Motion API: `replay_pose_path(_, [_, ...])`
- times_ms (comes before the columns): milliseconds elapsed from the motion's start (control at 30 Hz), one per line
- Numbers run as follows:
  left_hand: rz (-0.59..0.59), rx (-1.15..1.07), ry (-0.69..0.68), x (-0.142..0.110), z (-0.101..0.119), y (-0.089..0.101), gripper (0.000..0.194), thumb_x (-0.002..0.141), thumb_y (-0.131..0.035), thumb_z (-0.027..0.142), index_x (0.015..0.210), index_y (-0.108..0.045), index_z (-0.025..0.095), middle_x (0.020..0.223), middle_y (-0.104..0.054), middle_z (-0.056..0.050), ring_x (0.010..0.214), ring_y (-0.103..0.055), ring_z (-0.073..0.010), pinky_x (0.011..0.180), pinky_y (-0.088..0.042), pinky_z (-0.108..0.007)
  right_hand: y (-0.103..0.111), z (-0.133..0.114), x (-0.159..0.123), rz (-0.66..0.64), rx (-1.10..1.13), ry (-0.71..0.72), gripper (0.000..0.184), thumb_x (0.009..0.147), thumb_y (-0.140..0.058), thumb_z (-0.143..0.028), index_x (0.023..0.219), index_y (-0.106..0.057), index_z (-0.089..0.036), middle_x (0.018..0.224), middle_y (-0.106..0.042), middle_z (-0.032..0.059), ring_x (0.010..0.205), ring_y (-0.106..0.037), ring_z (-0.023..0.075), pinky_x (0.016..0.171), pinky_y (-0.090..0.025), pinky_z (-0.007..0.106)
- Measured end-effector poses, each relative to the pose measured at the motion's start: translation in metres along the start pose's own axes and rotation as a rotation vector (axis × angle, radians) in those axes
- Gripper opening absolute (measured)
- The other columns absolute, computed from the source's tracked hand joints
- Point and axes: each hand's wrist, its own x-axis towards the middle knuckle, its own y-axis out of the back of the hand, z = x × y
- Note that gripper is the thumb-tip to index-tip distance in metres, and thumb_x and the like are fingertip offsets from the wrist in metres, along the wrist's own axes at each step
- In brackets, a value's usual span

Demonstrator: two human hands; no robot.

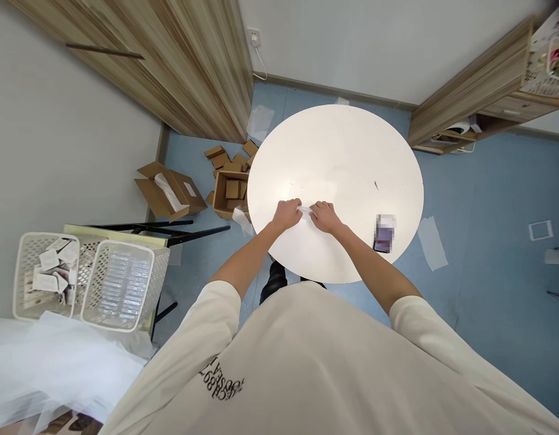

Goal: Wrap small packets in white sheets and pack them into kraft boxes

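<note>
My left hand and my right hand meet over the near part of a round white table. Both are closed, fingers curled, on a small white piece stretched between them, perhaps a thin packet or strip; I cannot make out what it is. The hands rest on or just above the tabletop. A dark phone-like object lies on the table to the right of my right hand, near the edge.
Two white perforated baskets with small packets stand at the left on a low stand. Open cardboard boxes lie on the blue floor left of the table. Paper scraps lie at the right. Wooden furniture stands at back right.
</note>
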Motion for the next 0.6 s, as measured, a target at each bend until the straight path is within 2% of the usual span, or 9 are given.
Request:
replay_pose_path(133, [-0.043,-0.018,0.082,0.003,-0.004,-0.008,0.034,0.097,-0.043,0.021,0.129,-0.055,0.023,0.107,-0.075,-0.005,0.097,-0.070,-0.0243,0.107,-0.042,-0.045,-0.005,0.008,0.005,-0.017,0.099,-0.083,0.038,0.103,-0.037,-0.027,0.134,-0.058,-0.020,0.121,-0.069,0.0143,0.110,-0.058,0.0320,0.103,-0.036,0.050])
replay_pose_path(233, [-0.048,0.019,0.088,0.001,-0.002,-0.014,0.044,0.095,-0.045,0.020,0.138,-0.051,0.021,0.128,-0.070,-0.011,0.114,-0.067,-0.0277,0.103,-0.046,-0.046,-0.009,0.011,0.006,-0.013,0.133,-0.131,0.036,0.102,-0.039,-0.027,0.132,-0.056,-0.021,0.120,-0.071,0.0129,0.106,-0.059,0.0317,0.104,-0.037,0.051])
replay_pose_path(333, [0.053,0.131,0.020,-0.005,0.003,-0.017,0.055,0.089,-0.049,0.013,0.144,-0.048,0.019,0.152,-0.053,-0.018,0.136,-0.053,-0.0330,0.110,-0.041,-0.051,-0.014,0.010,0.007,0.023,0.119,-0.149,0.035,0.102,-0.039,-0.029,0.130,-0.059,-0.021,0.123,-0.068,0.0141,0.112,-0.057,0.0335,0.104,-0.037,0.052])
replay_pose_path(400, [0.102,0.214,-0.075,-0.009,0.007,-0.019,0.056,0.085,-0.050,0.009,0.141,-0.051,0.018,0.157,-0.046,-0.019,0.146,-0.042,-0.0342,0.117,-0.032,-0.054,-0.017,0.008,0.007,0.054,0.100,-0.166,0.035,0.101,-0.040,-0.030,0.128,-0.061,-0.022,0.127,-0.065,0.0156,0.116,-0.054,0.0348,0.103,-0.038,0.052])
replay_pose_path(500, [0.051,0.278,-0.194,-0.014,0.009,-0.022,0.053,0.084,-0.049,0.007,0.135,-0.056,0.020,0.155,-0.047,-0.018,0.148,-0.039,-0.0327,0.121,-0.026,-0.056,-0.019,0.005,0.006,0.082,0.077,-0.192,0.035,0.100,-0.042,-0.031,0.126,-0.064,-0.022,0.131,-0.059,0.0169,0.119,-0.051,0.0356,0.102,-0.040,0.052])
replay_pose_path(600, [-0.009,0.292,-0.208,-0.014,0.007,-0.027,0.057,0.083,-0.051,0.010,0.139,-0.052,0.022,0.153,-0.050,-0.016,0.146,-0.041,-0.0326,0.122,-0.024,-0.058,-0.022,0.001,0.000,0.119,0.053,-0.212,0.038,0.100,-0.042,-0.031,0.131,-0.061,-0.021,0.134,-0.056,0.0176,0.121,-0.049,0.0357,0.104,-0.039,0.052])
